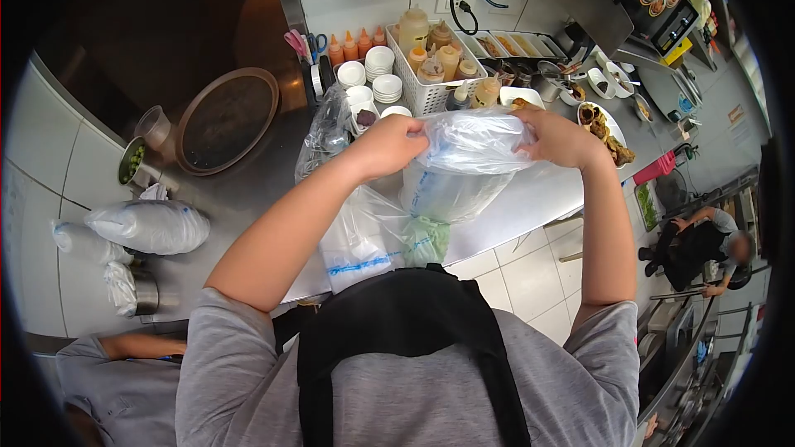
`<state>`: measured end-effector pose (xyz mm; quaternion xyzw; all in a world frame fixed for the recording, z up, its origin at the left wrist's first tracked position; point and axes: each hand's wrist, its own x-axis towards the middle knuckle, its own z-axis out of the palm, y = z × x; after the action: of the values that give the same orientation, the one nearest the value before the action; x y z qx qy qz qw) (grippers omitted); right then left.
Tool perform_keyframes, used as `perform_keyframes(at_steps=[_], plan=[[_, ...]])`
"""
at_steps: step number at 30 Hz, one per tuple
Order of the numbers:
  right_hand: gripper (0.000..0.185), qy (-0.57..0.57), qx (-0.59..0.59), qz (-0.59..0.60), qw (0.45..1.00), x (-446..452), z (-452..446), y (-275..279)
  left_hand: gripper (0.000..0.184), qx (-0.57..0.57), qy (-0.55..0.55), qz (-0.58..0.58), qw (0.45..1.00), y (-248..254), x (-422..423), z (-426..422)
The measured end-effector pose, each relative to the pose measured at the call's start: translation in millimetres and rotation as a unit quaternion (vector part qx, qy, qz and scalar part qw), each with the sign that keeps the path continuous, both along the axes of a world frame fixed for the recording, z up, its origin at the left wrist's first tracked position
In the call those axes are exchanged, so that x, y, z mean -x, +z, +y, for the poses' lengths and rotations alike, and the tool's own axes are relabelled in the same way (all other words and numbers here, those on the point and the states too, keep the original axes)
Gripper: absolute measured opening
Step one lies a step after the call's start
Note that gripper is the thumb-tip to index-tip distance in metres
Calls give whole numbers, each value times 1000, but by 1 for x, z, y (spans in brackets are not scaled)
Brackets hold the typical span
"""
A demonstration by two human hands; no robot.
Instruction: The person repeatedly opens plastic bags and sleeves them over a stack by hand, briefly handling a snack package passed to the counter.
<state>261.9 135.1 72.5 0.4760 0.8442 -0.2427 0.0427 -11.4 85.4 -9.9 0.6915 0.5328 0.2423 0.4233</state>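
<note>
A clear plastic bag (472,141) stands on the steel counter in front of my chest, its rim gathered and puffed out. My left hand (389,146) is closed on the left side of that rim, and my right hand (556,136) grips the right side. What lies inside the bag cannot be made out. Another clear bag with a blue stripe (358,236) lies to the left, nearer my apron. Between the two bags is a pale green bag (426,241). Crumpled clear plastic (325,136) stands beyond my left forearm.
Beyond the bags are a white basket of sauce bottles (427,93), stacked white bowls (379,60) and a plate of food (600,122). A round brown tray (228,121) and wrapped bundles (149,226) are at left. One person (704,244) is at right, another (124,381) at lower left.
</note>
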Motion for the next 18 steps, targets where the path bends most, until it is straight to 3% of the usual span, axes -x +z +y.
perform_keyframes(at_steps=[1, 3, 5, 6, 8, 9, 11, 13, 15, 18], plan=[[58, 0, 0, -1, 1000, -4, 7, -8, 31, 54, 24, -66, 996, -6, -1, 0], [60, -12, 153, 121, 981, -14, 22, -36, 31, 107, 48, -133, 984, -19, -2, -1], [62, 5, 173, 154, 973, -16, 28, -59, 31, 194, 91, -254, 943, -37, 0, -4], [64, 20, 194, 187, 963, -16, 27, -63, 31, 195, 91, -254, 943, -42, 1, -4], [66, 21, 209, 190, 959, -16, 26, -66, 30, 267, 130, -373, 879, -53, 5, -5], [68, 23, 225, 193, 955, -16, 25, -67, 30, 267, 130, -372, 879, -56, 8, -5], [68, 23, 250, 238, 938, -25, 32, -90, 26, 306, 105, -480, 815, -62, 14, -6], [67, 23, 275, 281, 919, -39, 40, -118, 22, 311, 102, -486, 810, -68, 15, -9], [61, -56, 439, 464, 767, -53, 42, -147, 20, 316, 99, -493, 804, -84, 14, -10], [54, -102, 465, 502, 722, -60, 39, -188, 16, 314, 140, -491, 801, -129, 7, -11]])
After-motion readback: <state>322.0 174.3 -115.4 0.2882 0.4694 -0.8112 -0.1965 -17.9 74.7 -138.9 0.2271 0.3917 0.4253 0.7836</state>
